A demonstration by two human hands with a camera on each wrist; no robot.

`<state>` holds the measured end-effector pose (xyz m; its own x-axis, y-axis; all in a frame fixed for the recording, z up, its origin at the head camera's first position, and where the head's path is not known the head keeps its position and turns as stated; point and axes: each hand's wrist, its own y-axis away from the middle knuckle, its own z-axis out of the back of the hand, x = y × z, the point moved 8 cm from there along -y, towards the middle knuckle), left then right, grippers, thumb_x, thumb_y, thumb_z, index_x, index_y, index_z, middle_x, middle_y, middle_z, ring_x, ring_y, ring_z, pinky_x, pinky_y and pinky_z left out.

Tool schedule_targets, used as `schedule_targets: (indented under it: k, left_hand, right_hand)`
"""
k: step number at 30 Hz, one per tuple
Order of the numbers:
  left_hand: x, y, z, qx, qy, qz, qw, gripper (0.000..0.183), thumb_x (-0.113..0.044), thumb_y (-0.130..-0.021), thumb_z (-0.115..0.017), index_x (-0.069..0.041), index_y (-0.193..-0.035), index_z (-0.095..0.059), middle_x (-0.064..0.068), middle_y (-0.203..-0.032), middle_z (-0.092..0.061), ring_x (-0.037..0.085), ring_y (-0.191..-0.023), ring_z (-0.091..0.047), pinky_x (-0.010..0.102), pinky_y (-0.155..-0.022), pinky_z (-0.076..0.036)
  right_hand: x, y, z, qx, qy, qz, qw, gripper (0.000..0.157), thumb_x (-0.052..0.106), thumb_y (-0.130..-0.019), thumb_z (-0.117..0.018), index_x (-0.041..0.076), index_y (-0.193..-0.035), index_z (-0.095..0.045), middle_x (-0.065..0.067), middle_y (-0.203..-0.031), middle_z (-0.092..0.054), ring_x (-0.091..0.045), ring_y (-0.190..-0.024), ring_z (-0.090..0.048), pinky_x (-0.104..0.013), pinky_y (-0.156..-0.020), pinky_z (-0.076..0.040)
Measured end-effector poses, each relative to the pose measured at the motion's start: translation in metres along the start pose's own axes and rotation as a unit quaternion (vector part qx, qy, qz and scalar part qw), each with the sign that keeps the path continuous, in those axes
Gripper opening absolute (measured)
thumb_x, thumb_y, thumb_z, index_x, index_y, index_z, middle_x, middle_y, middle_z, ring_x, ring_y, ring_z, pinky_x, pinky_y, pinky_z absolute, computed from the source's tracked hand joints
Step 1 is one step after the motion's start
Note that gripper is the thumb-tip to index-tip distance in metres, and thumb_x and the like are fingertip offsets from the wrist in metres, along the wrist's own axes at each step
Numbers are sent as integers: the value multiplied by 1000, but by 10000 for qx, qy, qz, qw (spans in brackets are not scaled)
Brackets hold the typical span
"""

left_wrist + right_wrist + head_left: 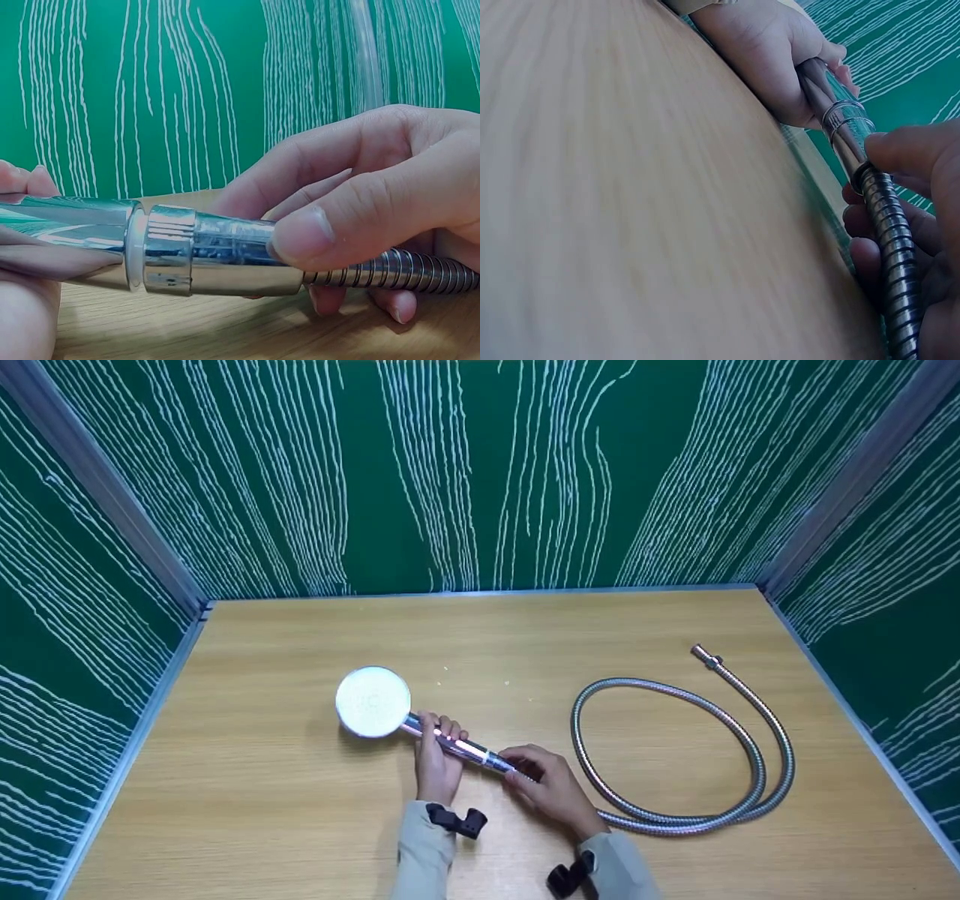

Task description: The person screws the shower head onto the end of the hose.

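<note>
A chrome hand shower head (373, 701) with a round white face points up at the left of the head view. My left hand (439, 769) grips its handle (466, 748), fingers wrapped round the chrome. At the handle's lower end sits the smooth metal connector (232, 251) of a ribbed shower hose (675, 829). Thumb and fingers of my right hand (555, 791) pinch that connector where the ribbed part begins. In the left wrist view, a narrow pale ring (136, 249) shows between handle and connector, which stand in line.
The hose lies in a loose coil on the wooden table (262, 795), right of my hands, its other end fitting (706, 657) toward the back right. Small white specks (507, 683) dot the table. Green walls (487, 472) with white streaks enclose the back and sides.
</note>
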<state>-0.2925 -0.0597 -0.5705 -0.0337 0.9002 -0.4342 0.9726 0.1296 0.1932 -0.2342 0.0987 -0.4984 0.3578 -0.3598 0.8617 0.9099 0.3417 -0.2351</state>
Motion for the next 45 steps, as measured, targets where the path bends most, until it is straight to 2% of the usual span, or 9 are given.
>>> schedule_targets:
  k: [5,12,17,20,27,39,45]
  left_hand:
    - [-1,0,-2,96,41,-49,9999,35,-41,-96,-40,-15,-74,-40,-4,-62,-38,9,-59,-36,23,-62,-33]
    - [-2,1,-2,185,-9,-141,9997,35,-42,-96,-42,-15,-74,-40,-5,-62,-37,9,-59,-36,23,-62,-33]
    - [-1,1,-1,64,-39,-78,9999,36,-39,-99,-37,-14,-74,-39,-4,-63,-36,10,-59,-35,24,-63,-33]
    - [-1,1,0,3,-48,-38,10000,36,-38,-100,-34,-14,-74,-39,-4,-63,-37,10,-59,-35,24,-64,-33]
    - [0,0,0,-59,45,7,10000,36,-36,-101,-33,-13,-74,-40,-3,-62,-38,10,-59,-36,24,-62,-32]
    - [-1,-1,0,45,7,-15,10000,36,-39,-99,-34,-14,-74,-40,-4,-63,-37,9,-59,-36,24,-63,-32]
    - [0,-1,1,-60,18,-13,10000,35,-40,-98,-38,-14,-75,-39,-3,-63,-37,10,-59,-36,24,-64,-33]
  right_hand:
    - [-4,-1,-1,-21,-79,-5,10000,28,-3,-82,-68,-4,-110,-64,-14,-97,-68,-12,-83,-60,-26,-74,-50]
    - [-37,-2,-7,-92,-245,-7,9997,38,4,-79,-75,4,-114,-62,-11,-99,-68,-8,-82,-60,-23,-71,-50]
    - [-18,-1,-3,-38,-219,-153,9996,39,0,-76,-75,1,-113,-62,-12,-100,-68,-15,-85,-62,-24,-74,-50]
    - [-6,0,-1,-43,-139,-87,9999,37,-5,-74,-74,-2,-110,-63,-13,-99,-67,-18,-86,-62,-26,-77,-51]
    - [-2,0,0,-99,-153,110,9998,33,-7,-75,-73,-1,-106,-65,-12,-95,-68,-19,-82,-62,-27,-74,-51]
    - [-3,0,0,-88,-17,2,10000,31,-6,-78,-70,1,-108,-66,-11,-99,-69,-17,-84,-62,-28,-76,-50]
    - [-2,1,0,-41,-63,-13,10000,29,-3,-80,-69,-1,-109,-65,-13,-100,-69,-16,-85,-62,-25,-76,-50]
